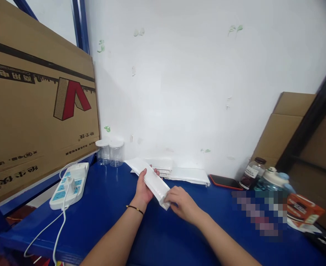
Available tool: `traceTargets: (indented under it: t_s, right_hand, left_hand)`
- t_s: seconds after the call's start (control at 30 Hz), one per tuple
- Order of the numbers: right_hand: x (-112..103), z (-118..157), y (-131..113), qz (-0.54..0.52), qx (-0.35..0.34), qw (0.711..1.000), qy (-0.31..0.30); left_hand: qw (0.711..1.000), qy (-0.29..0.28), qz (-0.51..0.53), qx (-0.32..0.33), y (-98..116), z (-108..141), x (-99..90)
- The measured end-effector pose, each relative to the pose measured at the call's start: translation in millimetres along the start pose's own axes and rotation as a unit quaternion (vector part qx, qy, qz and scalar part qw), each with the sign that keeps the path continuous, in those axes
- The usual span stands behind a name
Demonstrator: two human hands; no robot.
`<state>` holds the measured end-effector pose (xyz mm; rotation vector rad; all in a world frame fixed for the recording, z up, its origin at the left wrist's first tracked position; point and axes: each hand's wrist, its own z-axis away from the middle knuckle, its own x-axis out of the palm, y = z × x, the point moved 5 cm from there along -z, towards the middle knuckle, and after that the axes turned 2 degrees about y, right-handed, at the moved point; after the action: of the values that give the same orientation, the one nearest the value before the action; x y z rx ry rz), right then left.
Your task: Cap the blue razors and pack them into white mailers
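Above the blue table I hold a long, flat white packet (153,180), slanting from upper left to lower right. My left hand (144,188) wraps round its middle from beneath, the thumb along the near edge and fingertips showing on the far side. At the near end, which looks folded or open, my right hand (182,201) has its bent fingers closed on the edge. What lies inside the packet is hidden. Just behind, against the wall, more flat white packets (189,174) lie in low stacks on the table.
Two clear lidded jars (116,153) stand at the back left, near a white power strip (69,186) with cables. A phone (226,182), a brown-capped bottle (252,173), a water bottle (272,181) and an orange box (304,210) line the right. A large carton (41,99) flanks the blue table (104,214).
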<state>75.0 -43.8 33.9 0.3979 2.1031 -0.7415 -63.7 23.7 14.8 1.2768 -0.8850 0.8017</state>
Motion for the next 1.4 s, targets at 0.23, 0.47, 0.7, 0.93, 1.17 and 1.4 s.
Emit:
traceTargets:
  t_s: [0.23,0.47,0.7,0.93,1.17,1.4]
  right_hand:
    - [13,31,43,-0.471,0.361,0.767,0.243]
    - [39,21,43,-0.747,0.410,0.422,0.311]
    - [33,42,64,-0.668,0.476,0.418,0.390]
    - [31,42,79,-0.554,0.496,0.532,0.405]
    - [-23,81,121,-0.263,0.517,0.694,0.426]
    - [-50,96,128,0.014,0.498,0.799,0.337]
  left_hand:
    - [0.985,-0.061,-0.107,0.123,4,16,39.0]
    - [0.927,-0.124,-0.297,0.194,-32,40,101.2]
    - [0.929,-0.119,-0.273,0.219,-35,44,109.1]
    - [0.916,-0.153,-0.277,0.246,-27,53,121.3]
    - [0.939,-0.051,-0.207,0.269,-4,30,64.2]
    - [0.939,-0.061,-0.225,0.251,-17,34,37.0]
